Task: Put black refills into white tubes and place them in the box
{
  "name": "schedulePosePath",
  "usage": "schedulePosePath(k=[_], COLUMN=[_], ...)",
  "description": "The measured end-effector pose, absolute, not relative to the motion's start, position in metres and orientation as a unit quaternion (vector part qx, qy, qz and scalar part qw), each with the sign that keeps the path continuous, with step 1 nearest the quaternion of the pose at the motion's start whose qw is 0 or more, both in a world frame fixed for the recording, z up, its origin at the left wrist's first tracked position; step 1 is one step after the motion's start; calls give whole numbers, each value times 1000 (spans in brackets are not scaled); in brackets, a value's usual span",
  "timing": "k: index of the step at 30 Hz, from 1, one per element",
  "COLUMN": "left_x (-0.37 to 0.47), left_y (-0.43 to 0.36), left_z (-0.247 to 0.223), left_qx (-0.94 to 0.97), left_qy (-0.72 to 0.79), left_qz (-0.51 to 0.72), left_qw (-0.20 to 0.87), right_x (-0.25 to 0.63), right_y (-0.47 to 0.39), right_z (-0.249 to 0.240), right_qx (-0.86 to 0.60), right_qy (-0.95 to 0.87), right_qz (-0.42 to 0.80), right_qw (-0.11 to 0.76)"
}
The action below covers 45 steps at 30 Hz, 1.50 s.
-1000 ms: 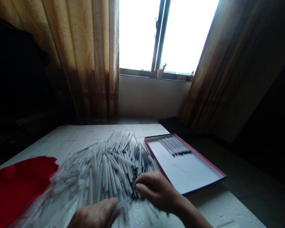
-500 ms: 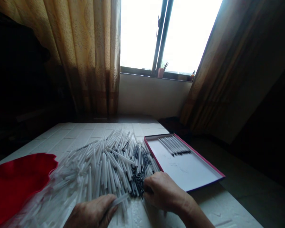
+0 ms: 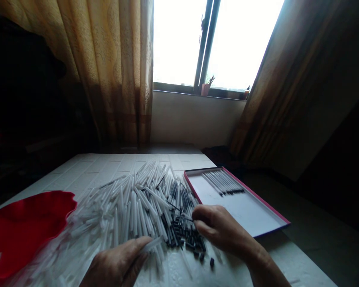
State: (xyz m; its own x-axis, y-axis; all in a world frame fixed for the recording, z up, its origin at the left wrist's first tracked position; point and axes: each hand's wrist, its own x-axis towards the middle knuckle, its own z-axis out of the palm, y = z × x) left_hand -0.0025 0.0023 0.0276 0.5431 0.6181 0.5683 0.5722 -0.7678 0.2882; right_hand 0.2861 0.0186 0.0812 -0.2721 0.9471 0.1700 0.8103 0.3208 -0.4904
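My left hand (image 3: 118, 261) is closed on a translucent plastic tube (image 3: 152, 244), which sticks out past thumb and forefinger, tilted up to the right. Over the dark pieces, my right hand (image 3: 211, 223) pinches a thin dark rod (image 3: 184, 217) pointing left. A big heap of loose translucent tubes (image 3: 140, 207) spreads in front of both hands. At its right side lie several small black caps (image 3: 190, 235), with one loose cap (image 3: 212, 262) nearer to me. Beyond my right hand, the shallow pink-edged tray (image 3: 242, 215) holds a row of black-ended tubes (image 3: 223, 181).
A shiny red bag or dish (image 3: 30, 231) sits at the left of the white brick-patterned table (image 3: 92, 165). Curtains (image 3: 116, 71) flank the bright window, and a pink cup (image 3: 205, 89) with sticks stands on its sill.
My right hand has risen a little and moved right, away from the black caps, uncovering several of them. A thin rod now shows at its fingertips. My left hand still holds a tube.
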Motion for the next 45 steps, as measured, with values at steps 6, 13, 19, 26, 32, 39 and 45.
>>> schedulePosePath(k=[6,13,19,26,32,39,45], left_x=[-5,-3,-1,-1,2,7,2], left_y=[5,6,4,3,-3,-7,-4], left_z=[31,37,41,38,29,26,29], left_qx=[856,854,860,873,896,875,857], left_qy=[354,347,346,344,338,342,339], left_qz=[377,387,371,314,281,343,388], left_qw=[-4,-31,-60,-144,-59,12,31], right_x=[284,283,279,282,263,271,305], right_y=[17,15,15,16,10,12,3], right_z=[87,86,85,80,74,81,90], right_qx=[-452,-442,-437,-417,-388,-373,-510], right_qy=[-725,-726,-733,-754,-766,-703,-731], right_qz=[289,318,329,327,359,447,346], right_qw=[431,419,405,389,365,409,295])
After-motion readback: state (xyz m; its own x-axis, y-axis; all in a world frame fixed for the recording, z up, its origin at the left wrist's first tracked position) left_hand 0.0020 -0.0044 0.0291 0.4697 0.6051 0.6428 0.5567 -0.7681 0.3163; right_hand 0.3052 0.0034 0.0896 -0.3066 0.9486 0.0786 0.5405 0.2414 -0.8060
